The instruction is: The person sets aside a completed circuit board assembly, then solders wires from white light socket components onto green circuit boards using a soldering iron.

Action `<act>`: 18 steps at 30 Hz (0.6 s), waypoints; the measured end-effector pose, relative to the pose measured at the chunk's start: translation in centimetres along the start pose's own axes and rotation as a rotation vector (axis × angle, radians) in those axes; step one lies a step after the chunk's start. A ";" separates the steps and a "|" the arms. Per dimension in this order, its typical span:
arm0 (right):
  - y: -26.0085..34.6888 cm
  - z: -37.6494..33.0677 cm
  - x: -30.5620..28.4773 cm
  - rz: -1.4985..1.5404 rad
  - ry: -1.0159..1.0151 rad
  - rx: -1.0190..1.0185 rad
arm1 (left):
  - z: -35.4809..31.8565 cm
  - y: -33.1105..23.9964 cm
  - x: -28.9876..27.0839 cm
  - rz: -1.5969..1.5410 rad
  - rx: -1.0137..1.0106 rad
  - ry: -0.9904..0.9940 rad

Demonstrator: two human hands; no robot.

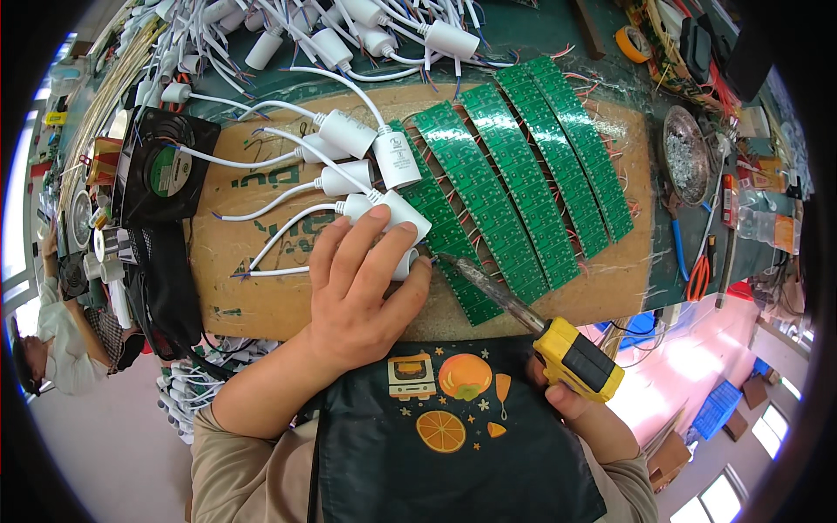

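A green-topped bench (pixel 523 35) carries a wide brown cardboard sheet (pixel 261 305), and on that sheet lie five long green printed circuit strips (pixel 514 187), fanned side by side with thin red wires at their edges. Left of them stands a black square cooling fan (pixel 166 170). A row of white cylindrical plastic driver housings with white cables (pixel 349 132) lies between fan and strips. The left hand (pixel 362 288) comes in from the lower edge, palm down, fingers spread, its grip pressing on the nearest white housing (pixel 405 218) beside the lowest strip. The right hand (pixel 571 405), low by the dark apron (pixel 453 453), is clenched round the yellow-and-black handle of a soldering iron (pixel 523 318), whose tip meets that strip's edge just beside the left thumb.
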State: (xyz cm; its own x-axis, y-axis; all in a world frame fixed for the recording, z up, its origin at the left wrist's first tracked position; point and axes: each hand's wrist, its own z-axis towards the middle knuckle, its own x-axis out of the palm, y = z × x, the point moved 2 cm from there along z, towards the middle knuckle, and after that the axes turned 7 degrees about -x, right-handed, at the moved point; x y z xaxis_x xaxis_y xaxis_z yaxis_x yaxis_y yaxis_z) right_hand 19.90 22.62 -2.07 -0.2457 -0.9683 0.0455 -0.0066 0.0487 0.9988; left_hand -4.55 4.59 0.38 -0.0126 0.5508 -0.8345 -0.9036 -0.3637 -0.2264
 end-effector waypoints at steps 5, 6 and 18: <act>0.4 -0.5 -0.3 0.051 -0.030 0.012 | 0.4 -0.3 -0.4 -0.025 0.012 -0.002; 0.7 -0.4 -0.3 0.048 -0.019 0.027 | 0.6 -0.3 -0.5 -0.035 0.008 0.028; 1.3 -0.3 0.4 0.106 -0.046 0.090 | 0.6 -0.1 -0.3 -0.080 0.010 -0.012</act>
State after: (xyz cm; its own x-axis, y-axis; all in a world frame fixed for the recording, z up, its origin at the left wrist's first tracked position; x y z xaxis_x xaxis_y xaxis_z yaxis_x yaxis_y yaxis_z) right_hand 20.10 22.24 -0.70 -0.2938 -0.9444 0.1473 -0.0645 0.1734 0.9827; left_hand -4.73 4.94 0.95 0.0545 0.5865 -0.8081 -0.9062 -0.3108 -0.2867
